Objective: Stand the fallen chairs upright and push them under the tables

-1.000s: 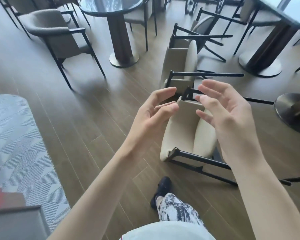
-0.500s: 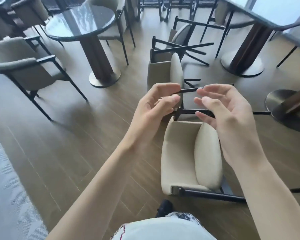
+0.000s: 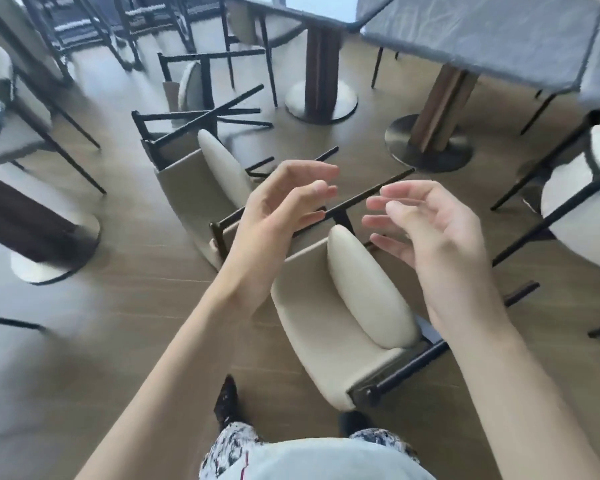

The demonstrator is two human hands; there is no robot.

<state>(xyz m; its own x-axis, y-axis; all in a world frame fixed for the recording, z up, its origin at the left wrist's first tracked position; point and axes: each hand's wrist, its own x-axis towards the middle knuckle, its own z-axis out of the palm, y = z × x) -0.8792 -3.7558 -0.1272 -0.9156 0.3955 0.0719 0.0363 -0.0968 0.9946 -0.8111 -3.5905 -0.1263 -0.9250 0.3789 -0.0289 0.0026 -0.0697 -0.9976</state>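
Head view, one moment, catalogued relative to the nearest fallen chair (image 3: 340, 327).

Nearest fallen chair: cream seat and back, black metal frame, lying on its side on the wood floor directly in front of the person's feet; legs point away toward the square table (image 3: 492, 39).

Second fallen chair (image 3: 201, 181): just beyond the nearest one, also on its side. Third fallen chair (image 3: 191, 88): farther still, near the pedestal base (image 3: 321, 98).

Left hand (image 3: 278, 216): released, fingers loosely bent, grasping nothing, hovering above the nearest chair's upper leg rail (image 3: 347, 206).

Right hand (image 3: 430, 230): likewise empty, fingers spread and relaxed, above the chair's far side.

Upright chair (image 3: 582, 209): well to the right of the nearest chair.

Risks, as judged: lifting by a thin leg alone could let the heavy seat swing and twist free; its legs seem close to the second chair's frame and may snag when raised; the person's feet stand close beneath.
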